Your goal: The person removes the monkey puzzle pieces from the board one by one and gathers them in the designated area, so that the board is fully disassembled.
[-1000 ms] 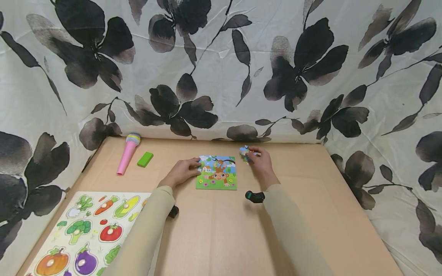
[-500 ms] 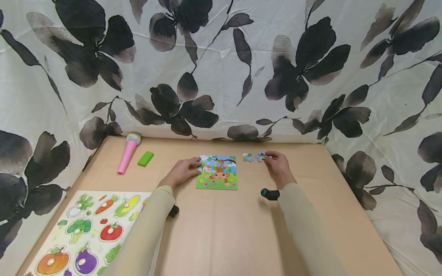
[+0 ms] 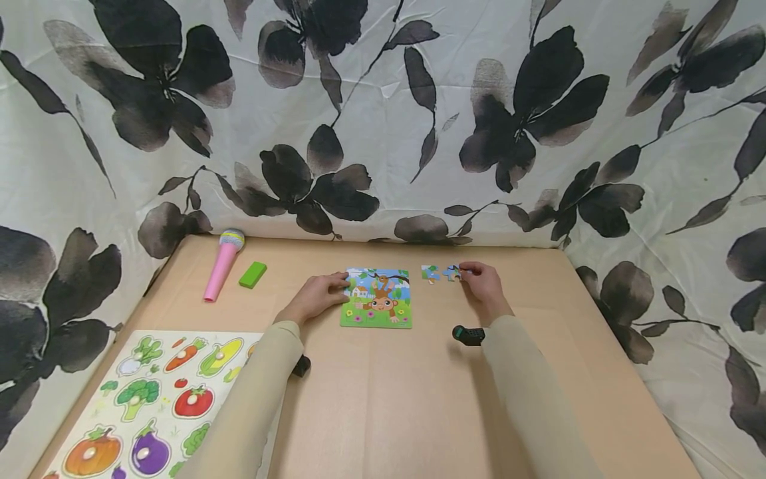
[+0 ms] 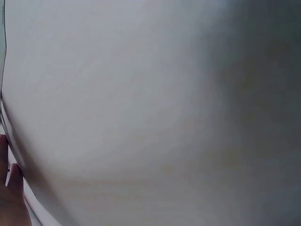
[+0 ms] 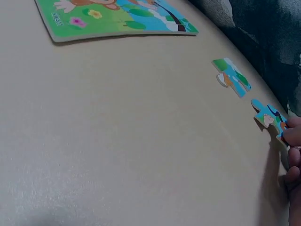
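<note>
A square monkey puzzle (image 3: 376,299) lies mid-table, its picture a monkey hanging from a branch over green grass. My left hand (image 3: 314,298) rests at its left edge, fingertips touching the upper left side. Only a few fingers (image 4: 15,181) show at the lower left of the left wrist view. To the right of the puzzle, my right hand (image 3: 486,289) pinches the right end of a blue jigsaw piece (image 5: 269,116) low at the table surface. Beside it, slightly apart, lies another jigsaw piece (image 3: 429,273) with green and blue print.
A pink toy microphone (image 3: 223,265) and a green block (image 3: 253,275) lie at the back left. A large vegetable board (image 3: 161,379) covers the front left, partly under the left sleeve. Floral cloth (image 3: 383,120) hangs along the table's back edge.
My right hand has shifted right from the first jigsaw piece, which now lies uncovered, to the second piece. My left hand and the puzzle stay put. Little differs over the last half second.
</note>
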`<state>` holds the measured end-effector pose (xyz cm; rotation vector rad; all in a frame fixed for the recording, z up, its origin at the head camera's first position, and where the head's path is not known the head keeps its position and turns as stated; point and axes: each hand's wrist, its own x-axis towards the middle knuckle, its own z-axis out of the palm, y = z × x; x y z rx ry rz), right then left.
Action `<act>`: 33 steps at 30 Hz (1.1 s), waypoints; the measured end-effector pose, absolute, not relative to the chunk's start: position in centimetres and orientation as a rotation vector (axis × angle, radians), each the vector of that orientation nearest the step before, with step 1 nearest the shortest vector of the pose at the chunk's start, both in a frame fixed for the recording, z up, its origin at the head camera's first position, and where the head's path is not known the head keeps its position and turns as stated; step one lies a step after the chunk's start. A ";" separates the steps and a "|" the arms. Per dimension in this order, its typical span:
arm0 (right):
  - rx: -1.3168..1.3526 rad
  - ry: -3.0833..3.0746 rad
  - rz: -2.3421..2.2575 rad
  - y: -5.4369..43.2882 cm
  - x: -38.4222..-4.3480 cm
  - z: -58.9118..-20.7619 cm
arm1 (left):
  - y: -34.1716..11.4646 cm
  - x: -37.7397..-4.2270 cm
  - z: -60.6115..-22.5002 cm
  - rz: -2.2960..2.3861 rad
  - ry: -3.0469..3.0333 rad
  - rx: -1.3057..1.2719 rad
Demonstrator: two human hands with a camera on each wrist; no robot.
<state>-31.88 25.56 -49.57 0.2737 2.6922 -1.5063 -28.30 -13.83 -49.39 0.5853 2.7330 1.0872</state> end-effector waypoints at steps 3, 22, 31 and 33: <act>0.282 2.698 -1.488 25.6 -31.8 -49.6 | -13.8 -28.3 -49.4 1.083 2.738 0.583; 0.219 2.781 -1.336 25.1 -31.3 -49.6 | -13.8 -28.3 -49.4 1.078 2.742 0.593; 0.210 2.783 -1.308 25.2 -31.4 -49.7 | -13.8 -28.3 -49.4 1.081 2.740 0.591; 0.208 2.782 -1.318 25.2 -31.5 -49.7 | -13.8 -28.3 -49.4 1.074 2.739 0.592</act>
